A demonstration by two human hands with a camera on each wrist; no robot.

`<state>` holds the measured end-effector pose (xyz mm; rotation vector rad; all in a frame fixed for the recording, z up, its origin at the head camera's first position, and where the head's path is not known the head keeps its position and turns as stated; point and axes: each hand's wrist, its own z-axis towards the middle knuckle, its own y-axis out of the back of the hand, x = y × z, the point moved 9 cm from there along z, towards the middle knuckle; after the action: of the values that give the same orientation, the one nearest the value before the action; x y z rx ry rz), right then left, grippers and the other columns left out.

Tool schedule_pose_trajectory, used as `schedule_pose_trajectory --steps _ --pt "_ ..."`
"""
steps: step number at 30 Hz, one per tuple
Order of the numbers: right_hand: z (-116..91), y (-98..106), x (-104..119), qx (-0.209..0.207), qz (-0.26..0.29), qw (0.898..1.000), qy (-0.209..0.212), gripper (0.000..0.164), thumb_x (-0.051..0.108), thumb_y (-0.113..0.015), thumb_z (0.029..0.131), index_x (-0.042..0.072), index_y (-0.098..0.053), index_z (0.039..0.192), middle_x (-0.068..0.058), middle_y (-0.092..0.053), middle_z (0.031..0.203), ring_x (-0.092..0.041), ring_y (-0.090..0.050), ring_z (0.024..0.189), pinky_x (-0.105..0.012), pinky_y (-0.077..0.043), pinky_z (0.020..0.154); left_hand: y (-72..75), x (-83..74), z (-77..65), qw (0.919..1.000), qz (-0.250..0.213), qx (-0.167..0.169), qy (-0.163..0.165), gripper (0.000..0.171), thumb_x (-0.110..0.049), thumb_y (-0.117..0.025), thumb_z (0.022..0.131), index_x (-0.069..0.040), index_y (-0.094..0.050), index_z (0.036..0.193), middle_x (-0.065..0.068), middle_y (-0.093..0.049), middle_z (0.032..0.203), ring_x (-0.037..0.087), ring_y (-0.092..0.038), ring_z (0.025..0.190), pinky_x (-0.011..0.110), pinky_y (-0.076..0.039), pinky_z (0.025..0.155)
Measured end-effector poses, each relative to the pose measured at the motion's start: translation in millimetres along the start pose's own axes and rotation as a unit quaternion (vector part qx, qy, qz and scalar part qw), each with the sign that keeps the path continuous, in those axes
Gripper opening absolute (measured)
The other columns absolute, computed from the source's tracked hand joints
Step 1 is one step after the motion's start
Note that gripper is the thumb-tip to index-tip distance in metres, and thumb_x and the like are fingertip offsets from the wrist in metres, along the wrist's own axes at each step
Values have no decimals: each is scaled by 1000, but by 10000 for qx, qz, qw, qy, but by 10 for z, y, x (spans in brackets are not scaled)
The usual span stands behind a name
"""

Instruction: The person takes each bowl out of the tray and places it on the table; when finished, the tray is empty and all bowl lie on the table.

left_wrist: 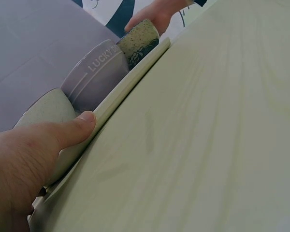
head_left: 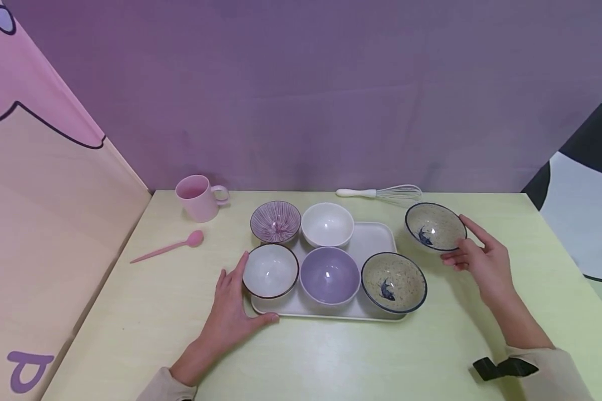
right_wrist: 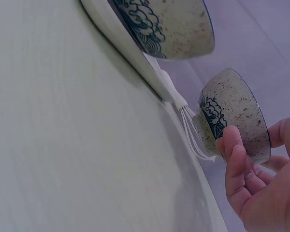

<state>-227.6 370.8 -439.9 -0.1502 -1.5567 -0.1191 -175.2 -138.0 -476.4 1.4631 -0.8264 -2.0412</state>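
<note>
My right hand (head_left: 486, 267) grips a speckled bowl (head_left: 433, 225) with a dark blue rim and blue fish. In the right wrist view this bowl (right_wrist: 234, 111) is raised off the table, fingers low on its side. A matching speckled bowl (head_left: 393, 281) sits at the right of the white tray (head_left: 326, 312). Spread around the tray's front left corner, my left hand (head_left: 233, 314) lays its thumb along the front edge and its fingers beside a brown-rimmed white bowl (head_left: 271, 271). Also on the tray are a lilac bowl (head_left: 330, 275), a white bowl (head_left: 328, 224) and a purple-striped bowl (head_left: 276, 221).
A white whisk (head_left: 378, 192) lies at the table's back edge, behind the tray. At the back left stands a pink mug (head_left: 198, 199), with a pink spoon (head_left: 168, 248) in front of it. A purple backdrop (head_left: 301, 94) rises behind the table.
</note>
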Motion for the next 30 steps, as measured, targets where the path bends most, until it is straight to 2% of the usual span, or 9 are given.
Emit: schedule_pose_trajectory --steps 5,10,24,30 --pt "-28 210 -32 -207 208 9996 21 64 2 -46 112 11 -35 175 -1 -81 75 -10 -78 62 -17 -62 57 -3 7 2 10000 19 13 -23 145 -45 -107 67 -13 -19 178 22 -51 166 46 -44 157 63 -13 138" --pt "-41 419 -82 -440 408 9982 -34 66 1 -45 112 10 -30 176 -2 -81 73 -10 -79 62 -17 -62 57 -6 15 0 10000 34 58 15 145 -47 -107 68 -13 -19 178 21 -49 168 45 -43 158 62 -13 138" --pt "-12 874 -121 -1218 724 9879 -626 70 4 -43 111 15 -26 178 0 -80 71 -14 -78 58 -21 -62 52 -31 17 7 9997 -54 144 176 149 -43 -109 65 -12 -17 178 19 -47 170 42 -41 160 57 -9 140" --pt "19 1052 -139 -1439 780 9851 -525 69 4 -43 110 15 -29 177 2 -79 71 -14 -77 56 -21 -61 50 -21 20 8 9998 -36 125 167 149 -43 -109 65 -12 -17 178 18 -46 171 42 -40 160 58 -9 140"
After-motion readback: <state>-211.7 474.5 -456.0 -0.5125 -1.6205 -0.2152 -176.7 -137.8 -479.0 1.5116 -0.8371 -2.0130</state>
